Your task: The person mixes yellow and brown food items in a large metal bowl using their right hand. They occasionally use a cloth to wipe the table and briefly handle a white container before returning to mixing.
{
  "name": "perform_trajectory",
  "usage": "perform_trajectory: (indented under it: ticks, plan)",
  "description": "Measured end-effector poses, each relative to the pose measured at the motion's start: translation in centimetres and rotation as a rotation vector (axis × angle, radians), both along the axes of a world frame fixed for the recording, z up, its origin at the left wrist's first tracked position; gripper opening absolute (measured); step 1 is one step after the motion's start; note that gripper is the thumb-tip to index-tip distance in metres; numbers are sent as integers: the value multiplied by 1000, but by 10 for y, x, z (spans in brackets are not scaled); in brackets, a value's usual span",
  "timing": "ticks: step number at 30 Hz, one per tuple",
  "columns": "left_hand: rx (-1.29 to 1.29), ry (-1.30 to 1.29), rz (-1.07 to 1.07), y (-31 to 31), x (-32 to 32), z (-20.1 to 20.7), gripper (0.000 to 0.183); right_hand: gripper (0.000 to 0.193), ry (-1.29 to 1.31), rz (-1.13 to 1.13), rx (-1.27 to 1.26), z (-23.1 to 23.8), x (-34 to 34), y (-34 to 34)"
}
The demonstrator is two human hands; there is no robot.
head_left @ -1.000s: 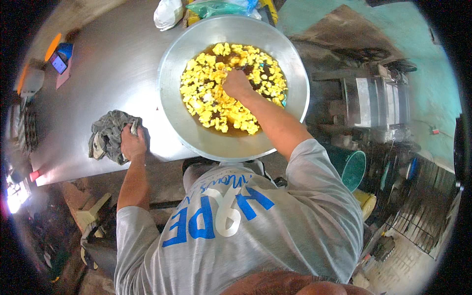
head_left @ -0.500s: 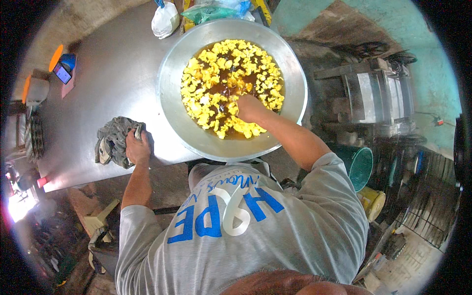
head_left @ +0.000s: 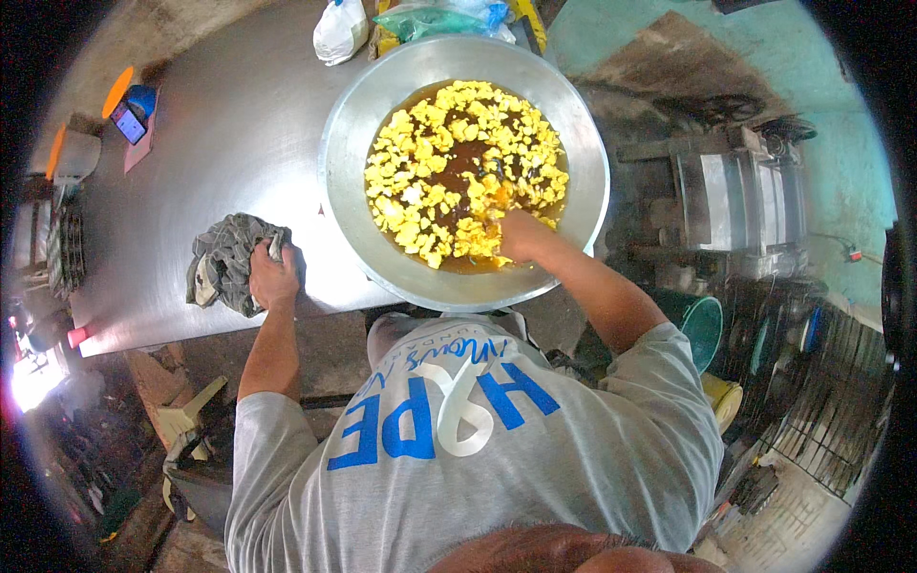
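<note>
Landmark: big metal basin point(head_left: 347, 220). Right hand point(head_left: 523, 237) is over its near right part, fingers reaching down into yellow pieces point(head_left: 411, 205) and brown liquid point(head_left: 458, 172). Fingers look curled, tips hidden; can't tell how far open or whether anything is gripped. Wrist and forearm cross the basin's near right rim. Yellow pieces are small, lumpy, spread as a rough ring around a darker liquid patch, all inside the basin.

Left hand point(head_left: 274, 275) is left of the basin, on a crumpled grey cloth point(head_left: 229, 263). Fingers part-bent over the cloth's right side, a fold caught between thumb and fingers; not spread wide.

Surface: smooth metal table point(head_left: 220, 153), mostly left of the basin, glare between cloth and basin. White bag point(head_left: 340, 33) just beyond the basin's far left rim, green plastic bag point(head_left: 430, 24) behind the far rim. Phone point(head_left: 128, 123) with lit screen well left of the basin, toward the far side.

Room: green bucket point(head_left: 703, 329) lies right of the basin and nearer the person, yellow container point(head_left: 724, 401) just beside it. Teal wall point(head_left: 845, 181) far right of the basin, stained in places.
</note>
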State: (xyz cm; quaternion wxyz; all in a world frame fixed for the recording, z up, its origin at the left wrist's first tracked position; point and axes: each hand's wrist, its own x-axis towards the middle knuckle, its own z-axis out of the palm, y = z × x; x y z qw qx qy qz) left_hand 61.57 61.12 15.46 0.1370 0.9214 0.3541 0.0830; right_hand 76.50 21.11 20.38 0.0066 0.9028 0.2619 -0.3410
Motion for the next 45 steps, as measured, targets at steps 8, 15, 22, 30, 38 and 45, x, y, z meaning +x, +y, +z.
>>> perform_trajectory:
  ticks: [8,15,22,30,38,45]
  plan:
    - [35,50,8,3,2,-2,41,14,-422,36,302,-24,50,49]
    - [42,45,9,10,-5,-13,41,16,-225,66,280,-21,13,90]
    - [-3,39,25,8,-2,-5,43,11,-159,-446,271,0,80,70]
    - [-33,38,48,3,5,3,41,19,-474,-253,61,-36,117,40]
    - [4,40,50,2,-3,5,40,23,-453,-66,13,4,104,55]
    - [41,64,15,4,1,0,41,29,-577,-253,181,-23,142,60]
